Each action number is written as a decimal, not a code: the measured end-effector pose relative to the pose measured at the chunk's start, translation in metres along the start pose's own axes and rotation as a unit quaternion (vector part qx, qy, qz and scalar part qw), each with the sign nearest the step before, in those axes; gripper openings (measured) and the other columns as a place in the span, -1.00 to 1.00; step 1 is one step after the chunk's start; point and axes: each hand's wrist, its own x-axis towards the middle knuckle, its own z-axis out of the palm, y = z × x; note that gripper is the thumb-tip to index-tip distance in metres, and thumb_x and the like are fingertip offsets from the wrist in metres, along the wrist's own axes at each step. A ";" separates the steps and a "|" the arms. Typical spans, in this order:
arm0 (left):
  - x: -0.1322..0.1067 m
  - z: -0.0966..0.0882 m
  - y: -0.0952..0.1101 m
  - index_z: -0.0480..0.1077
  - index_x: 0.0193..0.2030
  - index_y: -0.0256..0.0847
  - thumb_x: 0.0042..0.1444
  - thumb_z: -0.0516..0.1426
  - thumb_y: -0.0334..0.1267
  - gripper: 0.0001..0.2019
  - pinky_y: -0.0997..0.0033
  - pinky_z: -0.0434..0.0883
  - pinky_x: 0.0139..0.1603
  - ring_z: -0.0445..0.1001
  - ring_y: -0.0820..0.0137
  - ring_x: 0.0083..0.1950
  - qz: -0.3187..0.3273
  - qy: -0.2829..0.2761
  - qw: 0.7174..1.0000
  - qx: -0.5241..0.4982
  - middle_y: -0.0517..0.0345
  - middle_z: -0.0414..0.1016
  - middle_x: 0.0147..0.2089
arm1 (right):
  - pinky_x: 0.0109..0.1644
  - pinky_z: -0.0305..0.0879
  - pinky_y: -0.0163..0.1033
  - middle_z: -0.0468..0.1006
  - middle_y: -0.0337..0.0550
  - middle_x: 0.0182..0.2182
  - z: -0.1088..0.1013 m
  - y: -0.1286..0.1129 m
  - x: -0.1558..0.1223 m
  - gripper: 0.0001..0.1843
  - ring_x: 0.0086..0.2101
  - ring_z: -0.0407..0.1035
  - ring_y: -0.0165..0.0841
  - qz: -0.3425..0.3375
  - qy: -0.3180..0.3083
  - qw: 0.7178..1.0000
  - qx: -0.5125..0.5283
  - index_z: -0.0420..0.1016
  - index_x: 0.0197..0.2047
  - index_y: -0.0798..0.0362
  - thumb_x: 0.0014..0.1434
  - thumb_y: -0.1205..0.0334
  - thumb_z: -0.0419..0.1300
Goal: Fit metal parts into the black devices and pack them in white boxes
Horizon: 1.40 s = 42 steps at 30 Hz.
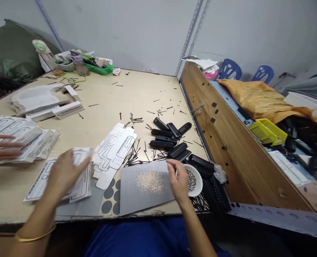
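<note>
My left hand [67,175], slightly blurred, grips a white printed box [82,184] at the front left, its thumb along the upper edge. My right hand [178,178] is closed at the right edge of a grey board [128,200]; what its curled fingers hold, if anything, is hidden. Tiny beige bits [150,182] lie spread on that board. Just right of this hand stands a white bowl [198,184] with small metal pieces that look like screws. White printed cardboard blanks [114,150] lie stacked between the left hand and the board.
Another person's hand [3,147] rests on printed boxes [44,142] at the left. Black plastic cases [162,139] and thin black pieces [131,157] lie behind the board. A wooden partition [228,135] borders the right side. A green basket [100,67] stands at the back.
</note>
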 end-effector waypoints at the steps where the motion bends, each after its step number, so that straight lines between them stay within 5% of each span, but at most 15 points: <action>1: 0.011 -0.007 -0.019 0.24 0.04 -0.35 -0.04 0.19 0.09 -0.37 -0.27 0.15 0.20 0.15 -0.24 0.27 -0.024 0.008 0.998 0.057 -0.32 0.25 0.20 | -0.02 0.25 -0.23 0.52 -0.15 -0.22 -0.015 0.012 0.001 -0.70 -0.16 0.36 -0.38 0.026 0.005 0.999 -0.030 0.49 -0.20 0.06 0.25 0.06 0.03; 3: 0.025 -0.008 -0.041 0.26 -0.03 -0.28 -0.06 0.21 0.03 -0.46 -0.41 0.03 0.21 -0.08 -0.38 0.35 -0.018 0.057 0.995 0.077 -0.24 0.16 0.26 | -0.04 0.22 -0.20 0.51 -0.13 -0.28 -0.039 0.036 0.002 -0.73 -0.21 0.33 -0.34 0.052 -0.018 0.992 -0.110 0.48 -0.28 0.09 0.24 0.13 0.03; 5: 0.026 0.010 -0.032 0.25 0.03 -0.28 -0.04 0.21 -0.10 -0.48 -0.42 -0.10 0.26 -0.23 -0.38 0.38 0.060 0.094 0.993 0.040 -0.19 0.10 0.29 | 0.00 0.17 -0.14 0.50 -0.07 -0.28 -0.050 0.057 0.000 -0.81 -0.18 0.30 -0.27 0.062 -0.060 0.972 -0.217 0.48 -0.30 0.11 0.19 0.24 0.07; 7: 0.019 0.045 0.009 0.24 0.15 -0.33 0.06 0.16 -0.14 -0.47 -0.37 -0.07 0.29 -0.13 -0.30 0.38 0.162 0.040 0.986 -0.012 -0.27 0.09 0.30 | 0.01 0.14 -0.11 0.48 -0.03 -0.28 -0.052 0.071 -0.002 -0.84 -0.17 0.27 -0.22 0.068 -0.099 0.952 -0.281 0.47 -0.34 0.12 0.16 0.32 0.06; 9: 0.009 0.087 0.068 0.29 0.18 -0.21 0.11 0.16 -0.10 -0.50 -0.16 0.19 0.25 0.18 -0.06 0.29 0.239 -0.052 0.969 -0.034 -0.16 0.20 0.28 | 0.00 0.13 -0.11 0.47 -0.02 -0.30 -0.049 0.078 -0.004 -0.83 -0.17 0.26 -0.22 0.075 -0.112 0.949 -0.286 0.45 -0.36 0.13 0.16 0.33 0.04; 12: 0.002 0.145 0.154 0.29 0.21 -0.27 0.14 0.14 -0.31 -0.53 0.03 0.16 0.29 0.20 0.10 0.27 0.384 -0.172 0.906 -0.049 -0.13 0.27 0.23 | 0.03 0.12 -0.11 0.47 -0.05 -0.31 -0.048 0.077 -0.005 -0.82 -0.16 0.26 -0.23 0.083 -0.083 0.967 -0.226 0.43 -0.39 0.11 0.16 0.27 0.05; 14: 0.005 0.170 0.190 0.36 0.12 -0.32 0.09 0.11 -0.45 -0.59 0.06 0.13 0.29 0.23 0.12 0.22 0.412 -0.197 0.888 -0.057 -0.11 0.37 0.11 | 0.03 0.13 -0.13 0.47 -0.08 -0.32 -0.051 0.073 -0.005 -0.81 -0.17 0.28 -0.27 0.108 -0.045 0.983 -0.141 0.42 -0.39 0.10 0.16 0.21 0.06; 16: 0.012 0.181 0.205 0.42 -0.03 -0.37 0.05 0.11 -0.51 -0.69 0.04 0.14 0.26 0.27 0.08 0.17 0.406 -0.207 0.887 -0.068 -0.13 0.41 0.00 | -0.07 0.17 -0.20 0.48 -0.12 -0.33 -0.056 0.067 -0.005 -0.77 -0.26 0.30 -0.35 0.166 -0.009 0.986 -0.001 0.42 -0.35 0.10 0.14 0.11 0.10; 20: 0.012 0.165 0.190 0.35 -0.01 -0.37 0.03 0.18 -0.37 -0.65 0.03 0.29 0.13 0.37 0.06 0.07 0.354 -0.209 0.904 -0.113 -0.18 0.41 0.00 | -0.32 0.15 -0.38 0.46 -0.21 -0.40 -0.056 0.050 -0.005 -0.60 -0.48 0.20 -0.55 0.274 0.004 0.901 0.337 0.36 -0.31 0.10 -0.04 -0.03 0.31; 22: -0.003 0.146 0.174 0.23 0.10 -0.32 0.08 0.19 -0.23 -0.54 0.09 0.37 0.06 0.42 0.14 0.05 0.277 -0.233 0.902 -0.236 -0.15 0.41 0.04 | -0.34 0.16 -0.42 0.45 -0.24 -0.42 -0.048 0.039 -0.006 -0.57 -0.49 0.19 -0.59 0.286 -0.002 0.858 0.427 0.33 -0.32 0.11 -0.11 0.01 0.37; 23: -0.014 0.137 0.167 0.19 0.12 -0.29 0.08 0.21 -0.21 -0.51 0.13 0.40 0.05 0.43 0.17 0.06 0.209 -0.260 0.879 -0.340 -0.13 0.42 0.05 | -0.33 0.17 -0.42 0.45 -0.24 -0.42 -0.041 0.033 -0.006 -0.58 -0.48 0.21 -0.59 0.284 0.000 0.851 0.442 0.33 -0.32 0.11 -0.11 0.03 0.38; 27: -0.057 0.113 0.150 0.27 -0.04 -0.28 0.02 0.26 -0.36 -0.63 0.20 0.45 0.03 0.47 0.27 0.01 -0.082 -0.347 0.684 -0.637 -0.04 0.47 0.00 | -0.24 0.24 -0.39 0.45 -0.19 -0.37 -0.008 0.009 -0.011 -0.68 -0.41 0.26 -0.55 0.205 0.034 0.908 0.364 0.39 -0.30 0.13 0.04 0.04 0.27; 30: -0.073 0.110 0.147 0.33 -0.17 -0.33 0.14 0.17 -0.44 -0.87 0.21 0.48 0.02 0.50 0.35 -0.09 -0.194 -0.314 0.605 -0.706 0.01 0.51 -0.12 | -0.18 0.25 -0.36 0.40 -0.19 -0.37 0.011 -0.004 -0.015 -0.71 -0.34 0.27 -0.51 0.119 0.069 0.952 0.272 0.41 -0.32 0.14 0.14 0.05 0.17; 35: -0.082 0.109 0.144 0.35 -0.16 -0.37 0.24 0.06 -0.47 -0.92 0.26 0.51 0.00 0.51 0.36 -0.08 -0.250 -0.307 0.555 -0.732 -0.03 0.51 -0.11 | -0.10 0.26 -0.34 0.37 -0.18 -0.32 0.025 -0.009 -0.017 -0.76 -0.26 0.29 -0.49 0.066 0.114 0.963 0.234 0.39 -0.33 0.13 0.20 0.11 0.13; 42: -0.087 0.108 0.139 0.36 -0.14 -0.40 0.26 0.04 -0.45 -0.89 0.27 0.53 -0.04 0.52 0.34 -0.09 -0.238 -0.316 0.569 -0.721 -0.09 0.50 -0.08 | -0.12 0.27 -0.33 0.41 -0.18 -0.34 0.033 0.002 -0.021 -0.89 -0.25 0.34 -0.48 -0.080 0.160 0.978 0.106 0.42 -0.32 0.09 0.22 0.29 0.10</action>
